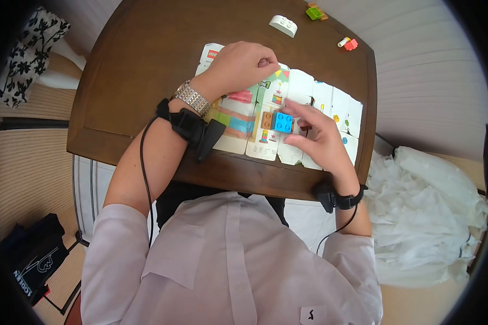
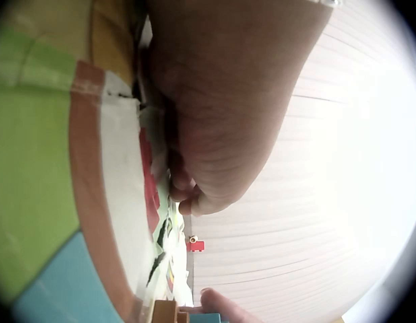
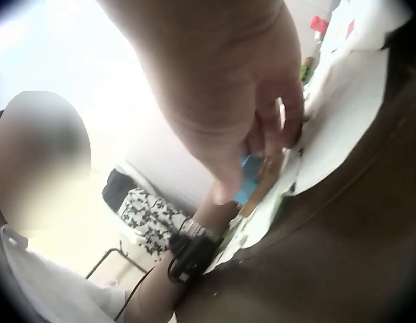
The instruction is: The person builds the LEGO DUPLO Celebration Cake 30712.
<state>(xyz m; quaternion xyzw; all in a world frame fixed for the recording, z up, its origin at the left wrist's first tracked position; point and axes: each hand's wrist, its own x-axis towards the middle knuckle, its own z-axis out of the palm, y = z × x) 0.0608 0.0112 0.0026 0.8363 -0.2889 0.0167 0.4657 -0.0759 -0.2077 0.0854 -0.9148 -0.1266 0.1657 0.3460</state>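
My right hand is spread over the right half of the paper sheet, thumb and fingers on either side of the blue brick; I can't tell whether they touch it. My left hand is loosely curled over the sheet's far left part, and I see nothing in it. The blue brick stands at about the middle of the sheet, on the brown brick. I can't see whether its studs are fully seated, so a sideways nudge from my thumb might tilt it or pop it loose. The sheet is creased and torn, so the pair could rock or slide if I pressed down there, and a dragged left wrist might rip it further. My left cable hangs nearer me than the sheet and could snag on the table. Beyond the sheet's far edge lie the white brick, the green brick and the red brick; the last two sit near the table's edge, where a careless reach could knock them off.
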